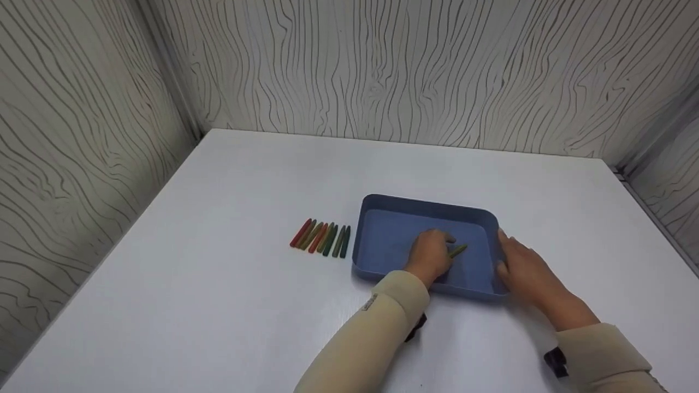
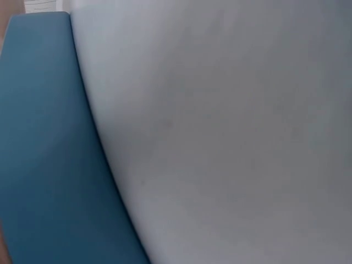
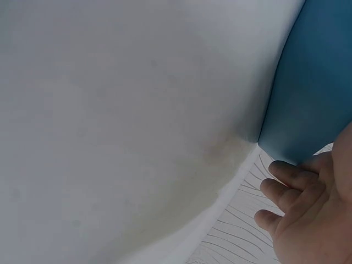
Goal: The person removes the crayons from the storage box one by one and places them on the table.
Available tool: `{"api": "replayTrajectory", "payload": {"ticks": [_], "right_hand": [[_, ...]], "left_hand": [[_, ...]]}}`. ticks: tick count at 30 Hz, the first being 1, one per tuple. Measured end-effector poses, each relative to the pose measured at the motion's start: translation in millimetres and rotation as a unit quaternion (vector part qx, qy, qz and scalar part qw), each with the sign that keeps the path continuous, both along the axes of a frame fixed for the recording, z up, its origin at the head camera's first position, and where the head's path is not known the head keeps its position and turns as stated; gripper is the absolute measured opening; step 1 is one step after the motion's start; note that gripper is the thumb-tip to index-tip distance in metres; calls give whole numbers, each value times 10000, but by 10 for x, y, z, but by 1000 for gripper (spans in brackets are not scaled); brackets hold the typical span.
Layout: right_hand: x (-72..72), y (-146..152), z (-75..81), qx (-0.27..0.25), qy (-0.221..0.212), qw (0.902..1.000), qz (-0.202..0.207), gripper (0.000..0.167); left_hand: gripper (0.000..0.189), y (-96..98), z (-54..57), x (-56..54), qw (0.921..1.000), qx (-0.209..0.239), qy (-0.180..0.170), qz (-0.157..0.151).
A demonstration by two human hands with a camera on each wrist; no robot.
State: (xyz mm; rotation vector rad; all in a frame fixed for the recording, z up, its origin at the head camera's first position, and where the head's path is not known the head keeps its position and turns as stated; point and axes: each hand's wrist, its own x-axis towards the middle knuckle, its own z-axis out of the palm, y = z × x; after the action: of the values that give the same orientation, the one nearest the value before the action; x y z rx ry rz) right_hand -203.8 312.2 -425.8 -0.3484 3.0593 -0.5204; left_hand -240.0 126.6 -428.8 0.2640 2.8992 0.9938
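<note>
A blue rectangular tray (image 1: 426, 284) stands on the white table. My left hand (image 1: 431, 251) reaches over its near wall and pinches a yellow-green crayon (image 1: 458, 250) close over the tray floor. At the tray's right end, my right hand (image 1: 527, 267) grips the wall, thumb over the rim and fingers outside. In the right wrist view, the curled fingers of the right hand (image 3: 302, 203) show beside the tray's blue outer wall (image 3: 308, 82). The left wrist view has the near tray wall (image 2: 55, 137), with the left fingers hidden.
Left of the tray, several crayons in red, orange, olive and green (image 1: 322, 239) lie side by side in a slanted row. White table surface (image 1: 218, 300) surrounds them. Panels with a wood-grain pattern (image 1: 377, 71) rise behind the table and at both sides.
</note>
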Motion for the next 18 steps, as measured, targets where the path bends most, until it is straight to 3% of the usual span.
{"api": "replayTrajectory", "payload": {"ticks": [10,18], "right_hand": [[-2,-3,7,-38,-21,10000,14,59],[0,2,0,-10,31,10000,53,60]], "left_hand": [[25,-18,20,-5,9998,-18,-200,-26],[25,-93,102,-24,9974,657,-253,-138]]}}
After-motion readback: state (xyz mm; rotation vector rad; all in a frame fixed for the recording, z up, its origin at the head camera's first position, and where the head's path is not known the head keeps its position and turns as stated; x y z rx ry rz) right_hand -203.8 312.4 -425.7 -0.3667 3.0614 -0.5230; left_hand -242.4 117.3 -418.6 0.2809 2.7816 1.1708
